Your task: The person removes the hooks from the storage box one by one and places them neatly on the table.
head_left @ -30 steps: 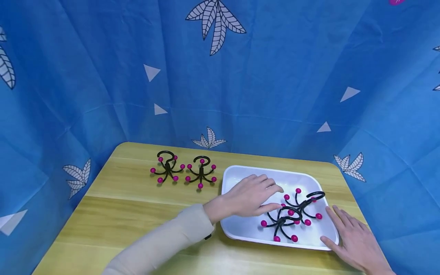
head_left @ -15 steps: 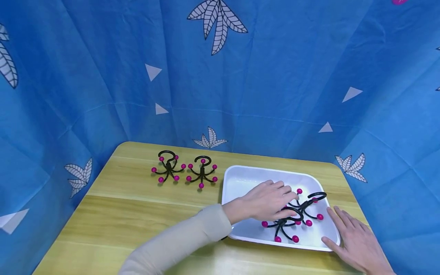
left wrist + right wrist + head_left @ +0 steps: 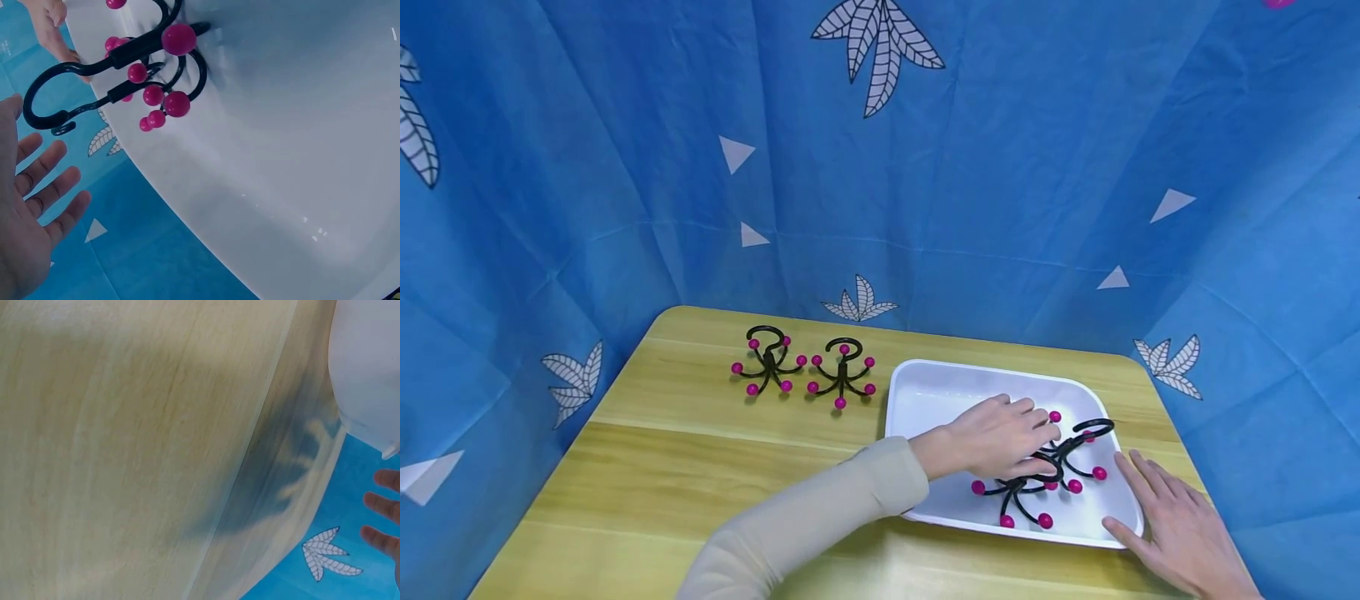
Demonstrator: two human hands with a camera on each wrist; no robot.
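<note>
Two black multi-arm hook hangers with pink ball tips lie in a white tray (image 3: 925,375): a front hanger (image 3: 1017,485) and a rear hanger (image 3: 1066,450), close together. My left hand (image 3: 1003,437) reaches over the tray from the left, above the front hanger. In the left wrist view, its fingers (image 3: 47,165) are spread, and the thumb is at the curve of the nearer black hook (image 3: 47,75). No finger is curled round it. My right hand (image 3: 1180,525) rests against the tray's right rim with straight fingers, also partly visible in the right wrist view.
Two similar hangers, a left one (image 3: 769,364) and a right one (image 3: 842,372), stand on the wooden table (image 3: 647,475) left of the tray. A blue curtain (image 3: 1022,167) with leaf and triangle prints hangs behind the table and at its sides.
My left hand has moved right over the tray, from beside the hangers to over the front hanger's hook. The right hand stays at the rim, and the hangers keep their places.
</note>
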